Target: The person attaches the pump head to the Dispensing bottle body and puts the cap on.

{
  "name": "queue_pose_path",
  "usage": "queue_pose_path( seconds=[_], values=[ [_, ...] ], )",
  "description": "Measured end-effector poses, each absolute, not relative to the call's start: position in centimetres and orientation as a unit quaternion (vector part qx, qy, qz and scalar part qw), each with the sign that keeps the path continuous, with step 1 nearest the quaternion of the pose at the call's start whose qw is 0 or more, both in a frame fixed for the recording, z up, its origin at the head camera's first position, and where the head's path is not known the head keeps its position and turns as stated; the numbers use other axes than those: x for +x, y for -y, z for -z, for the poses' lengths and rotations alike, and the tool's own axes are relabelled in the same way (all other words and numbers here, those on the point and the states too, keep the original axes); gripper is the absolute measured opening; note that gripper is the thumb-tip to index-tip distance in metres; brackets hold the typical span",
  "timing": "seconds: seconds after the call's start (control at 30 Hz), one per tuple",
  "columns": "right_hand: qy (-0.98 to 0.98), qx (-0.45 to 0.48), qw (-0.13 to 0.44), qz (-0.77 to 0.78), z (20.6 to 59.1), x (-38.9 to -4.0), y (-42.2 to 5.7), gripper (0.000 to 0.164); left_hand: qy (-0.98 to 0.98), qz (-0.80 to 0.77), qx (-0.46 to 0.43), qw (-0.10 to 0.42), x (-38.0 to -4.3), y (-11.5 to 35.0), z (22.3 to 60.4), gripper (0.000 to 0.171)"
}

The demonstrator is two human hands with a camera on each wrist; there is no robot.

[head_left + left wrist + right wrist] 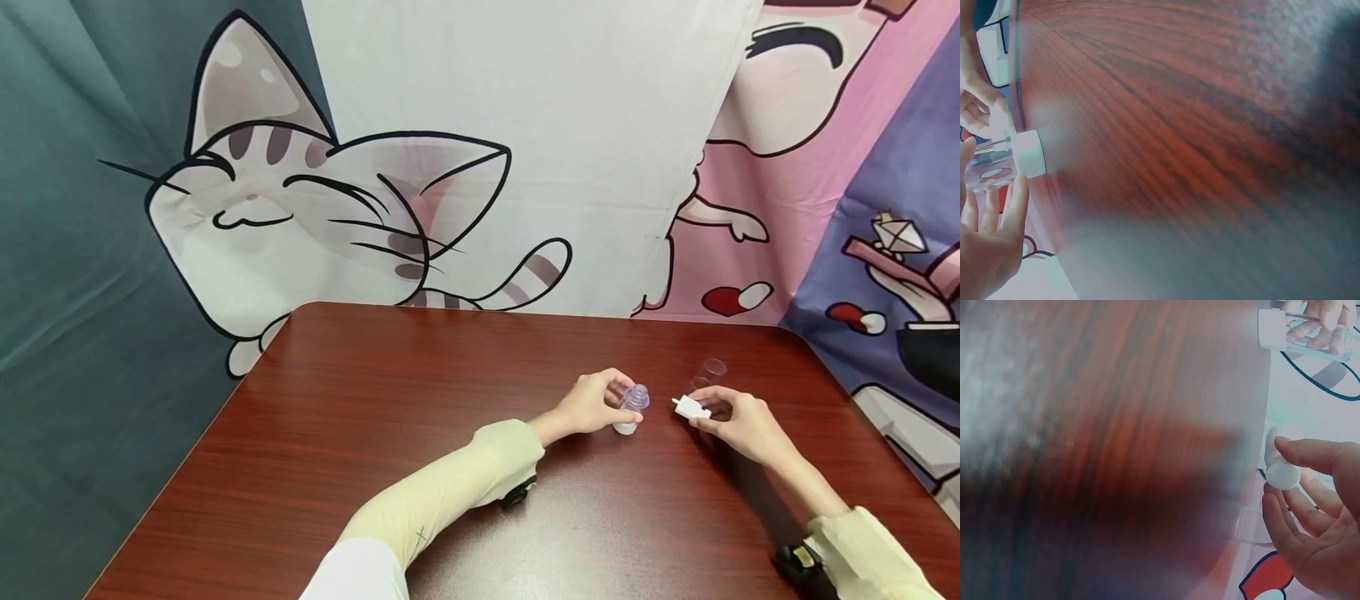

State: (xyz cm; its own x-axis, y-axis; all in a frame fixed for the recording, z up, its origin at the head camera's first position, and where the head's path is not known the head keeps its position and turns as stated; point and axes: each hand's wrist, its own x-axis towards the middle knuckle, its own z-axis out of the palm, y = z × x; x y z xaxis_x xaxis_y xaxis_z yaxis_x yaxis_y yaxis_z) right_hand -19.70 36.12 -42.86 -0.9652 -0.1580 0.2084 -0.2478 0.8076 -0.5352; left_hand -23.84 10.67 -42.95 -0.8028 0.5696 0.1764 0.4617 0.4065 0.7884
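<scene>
My left hand (587, 405) grips a small clear bottle (636, 398) with a threaded neck and a white base. The bottle stands upright with its mouth uncovered; in the left wrist view its white base (1029, 154) is at the tabletop. To the right, my right hand (750, 427) pinches a white pump top (692, 407) between thumb and fingers. Its narrow tip points left toward the bottle, a short gap apart from it. The right wrist view shows the round end of the pump top (1283, 475) under the thumb.
A clear cylindrical cap (709, 369) is on the table just beyond my right hand. The brown wooden table (420, 375) ends at a back edge in front of a printed cloth (600, 167) with cartoon figures.
</scene>
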Motion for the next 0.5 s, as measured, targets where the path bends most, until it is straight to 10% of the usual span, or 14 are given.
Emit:
queue_pose_path(
  seconds=[0.5],
  values=[
    [0.949,0.106,0.102,-0.279,41.8,-19.2,-35.3,0.033,-0.838,-0.447,0.307,0.056,-23.8,-10.6,42.9,0.042]
  ],
)
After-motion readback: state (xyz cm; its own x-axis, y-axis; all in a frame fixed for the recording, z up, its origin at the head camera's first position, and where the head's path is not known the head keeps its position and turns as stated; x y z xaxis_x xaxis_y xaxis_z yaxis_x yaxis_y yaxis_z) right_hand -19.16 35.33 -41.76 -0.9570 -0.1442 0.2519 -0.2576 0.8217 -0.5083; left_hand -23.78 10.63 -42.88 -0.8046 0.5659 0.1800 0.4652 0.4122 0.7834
